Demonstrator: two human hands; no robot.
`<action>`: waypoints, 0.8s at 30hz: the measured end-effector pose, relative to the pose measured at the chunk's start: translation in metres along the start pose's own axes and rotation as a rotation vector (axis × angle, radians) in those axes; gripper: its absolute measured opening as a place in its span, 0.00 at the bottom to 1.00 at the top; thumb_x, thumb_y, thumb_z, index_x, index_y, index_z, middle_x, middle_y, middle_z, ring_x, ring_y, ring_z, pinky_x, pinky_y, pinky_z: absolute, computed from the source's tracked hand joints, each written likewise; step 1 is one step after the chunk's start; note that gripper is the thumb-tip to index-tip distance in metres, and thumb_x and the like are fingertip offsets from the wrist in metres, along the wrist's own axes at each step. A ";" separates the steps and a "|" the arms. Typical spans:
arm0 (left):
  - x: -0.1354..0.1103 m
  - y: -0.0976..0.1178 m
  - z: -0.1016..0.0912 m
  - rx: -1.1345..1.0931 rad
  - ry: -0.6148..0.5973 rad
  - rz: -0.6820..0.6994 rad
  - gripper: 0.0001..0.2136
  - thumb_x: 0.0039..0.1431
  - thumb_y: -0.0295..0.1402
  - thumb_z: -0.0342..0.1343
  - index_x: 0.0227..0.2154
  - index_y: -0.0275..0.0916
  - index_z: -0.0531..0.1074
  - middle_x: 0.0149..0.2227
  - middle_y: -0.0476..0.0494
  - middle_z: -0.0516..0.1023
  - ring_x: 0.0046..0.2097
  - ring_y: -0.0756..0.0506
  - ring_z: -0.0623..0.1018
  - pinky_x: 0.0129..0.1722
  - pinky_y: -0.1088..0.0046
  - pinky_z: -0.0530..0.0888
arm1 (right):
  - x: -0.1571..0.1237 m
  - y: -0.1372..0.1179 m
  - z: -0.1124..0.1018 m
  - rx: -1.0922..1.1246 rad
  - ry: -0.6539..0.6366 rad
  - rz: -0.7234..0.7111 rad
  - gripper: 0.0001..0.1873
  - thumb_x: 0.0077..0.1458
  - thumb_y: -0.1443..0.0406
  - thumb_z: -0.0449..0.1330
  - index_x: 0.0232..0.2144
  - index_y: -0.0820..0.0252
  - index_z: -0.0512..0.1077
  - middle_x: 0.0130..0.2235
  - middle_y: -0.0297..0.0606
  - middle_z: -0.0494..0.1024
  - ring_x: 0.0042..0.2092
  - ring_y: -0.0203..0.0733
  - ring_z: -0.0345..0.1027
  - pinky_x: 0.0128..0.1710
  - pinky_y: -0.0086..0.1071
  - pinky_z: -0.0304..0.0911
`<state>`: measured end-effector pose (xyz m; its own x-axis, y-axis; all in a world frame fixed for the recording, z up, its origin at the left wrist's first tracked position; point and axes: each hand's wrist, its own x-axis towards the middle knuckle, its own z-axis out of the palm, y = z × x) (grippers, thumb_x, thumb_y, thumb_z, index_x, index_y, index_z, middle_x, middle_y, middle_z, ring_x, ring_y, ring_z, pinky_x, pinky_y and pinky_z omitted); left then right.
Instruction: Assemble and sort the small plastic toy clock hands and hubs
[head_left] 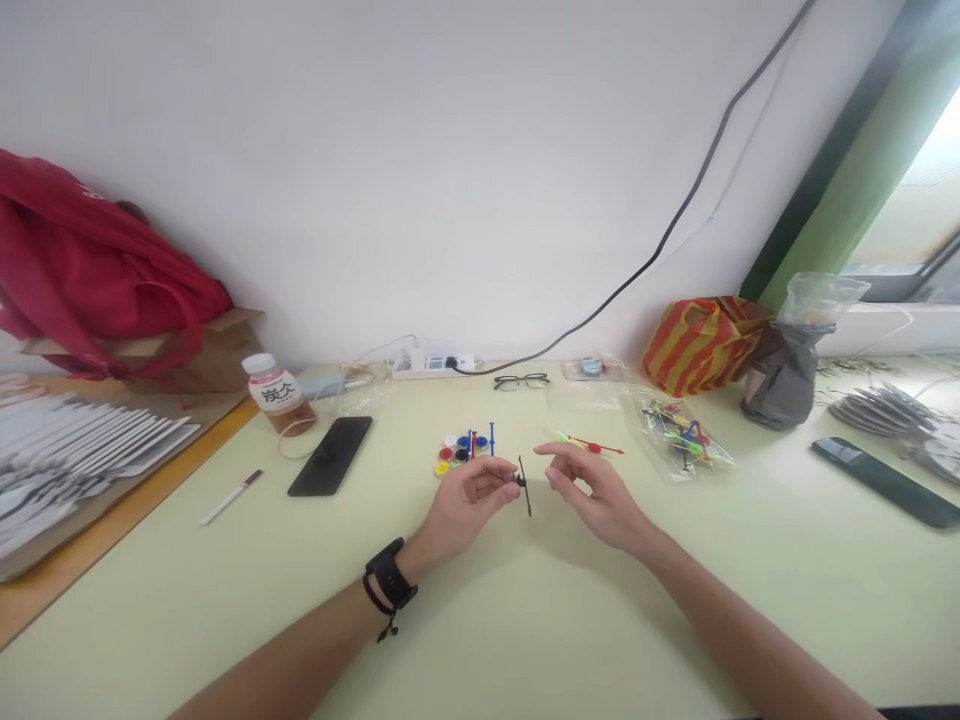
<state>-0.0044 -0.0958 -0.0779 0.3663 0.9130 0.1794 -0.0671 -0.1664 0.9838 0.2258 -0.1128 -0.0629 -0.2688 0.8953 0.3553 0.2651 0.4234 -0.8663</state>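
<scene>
Between thumb and fingers, my left hand [472, 495] pinches a thin black plastic stick with a wider hub [524, 486], which stands nearly upright above the table. My right hand [592, 490] is just to the right of it, thumb and forefinger apart, with nothing visible between them. Beyond my left hand lie small round plastic discs [446, 455] in white, red, yellow, blue and black, with a blue rod [492, 438] beside them. Past my right hand is a red arrow-like piece [595, 447] next to yellow-green ones. A clear bag [682, 440] of similar coloured parts lies farther right.
On the left are a phone [330, 456], a pen-like white stick [232, 498], a drink bottle [279, 394] and stacked white sheets [90, 450]. Glasses [522, 381] and a power strip [435, 367] lie by the wall. A striped bag [701, 345] and dark case [885, 480] are right.
</scene>
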 end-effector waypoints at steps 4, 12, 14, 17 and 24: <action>0.002 0.003 0.000 -0.030 0.013 0.002 0.15 0.56 0.39 0.70 0.41 0.37 0.78 0.39 0.42 0.81 0.41 0.45 0.81 0.47 0.64 0.81 | -0.003 0.000 0.007 0.114 -0.047 0.038 0.26 0.68 0.55 0.56 0.65 0.50 0.62 0.36 0.35 0.71 0.34 0.40 0.64 0.35 0.35 0.65; 0.004 0.002 -0.001 -0.049 0.035 -0.005 0.15 0.54 0.39 0.72 0.39 0.36 0.78 0.38 0.42 0.81 0.41 0.45 0.81 0.46 0.66 0.81 | 0.002 0.011 0.004 0.284 -0.109 0.079 0.31 0.68 0.53 0.47 0.14 0.55 0.54 0.20 0.34 0.60 0.26 0.40 0.57 0.30 0.37 0.57; 0.003 0.002 -0.001 -0.044 0.028 -0.008 0.15 0.54 0.38 0.71 0.39 0.36 0.78 0.38 0.43 0.81 0.41 0.45 0.82 0.47 0.65 0.81 | 0.003 0.009 0.003 0.284 -0.065 0.091 0.28 0.68 0.51 0.50 0.18 0.56 0.59 0.22 0.33 0.63 0.28 0.40 0.59 0.31 0.37 0.58; 0.002 0.002 -0.001 -0.012 0.013 -0.004 0.14 0.55 0.39 0.71 0.40 0.36 0.78 0.40 0.42 0.81 0.42 0.45 0.82 0.49 0.65 0.81 | 0.003 0.004 0.006 0.238 -0.058 0.102 0.19 0.65 0.50 0.59 0.29 0.56 0.67 0.29 0.33 0.69 0.31 0.39 0.63 0.32 0.35 0.62; 0.000 0.001 -0.002 0.092 -0.029 0.024 0.13 0.58 0.39 0.68 0.42 0.37 0.78 0.42 0.40 0.82 0.45 0.44 0.82 0.51 0.64 0.80 | -0.001 0.004 0.015 0.134 -0.122 0.059 0.15 0.62 0.52 0.63 0.44 0.54 0.69 0.39 0.36 0.75 0.33 0.37 0.68 0.36 0.35 0.68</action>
<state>-0.0063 -0.0952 -0.0773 0.3924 0.8975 0.2012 0.0089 -0.2225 0.9749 0.2133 -0.1138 -0.0713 -0.3690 0.8910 0.2644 0.1598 0.3410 -0.9264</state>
